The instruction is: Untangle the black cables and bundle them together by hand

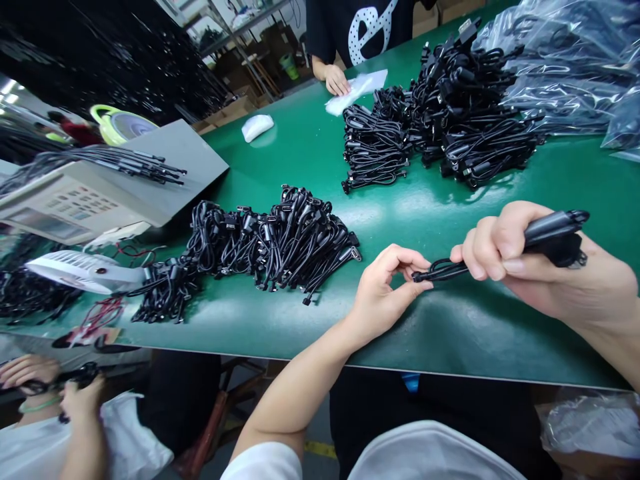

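My right hand (pixel 530 267) is closed round a coiled black cable bundle (pixel 553 235), held just above the green table (pixel 440 200). A looped end of that cable (pixel 440 271) sticks out to the left. My left hand (pixel 385 290) pinches this loop between thumb and fingers. Both hands hover near the table's front edge. To the left of them lies a pile of bundled black cables (pixel 270 243).
A bigger heap of black cables (pixel 440 113) lies at the far side, with clear bags of cables (pixel 570 60) behind it. A person opposite rests a hand (pixel 336 80) on a small plastic bag. A grey tester box (pixel 115 180) stands at left. Another person's hands (pixel 50 387) work at lower left.
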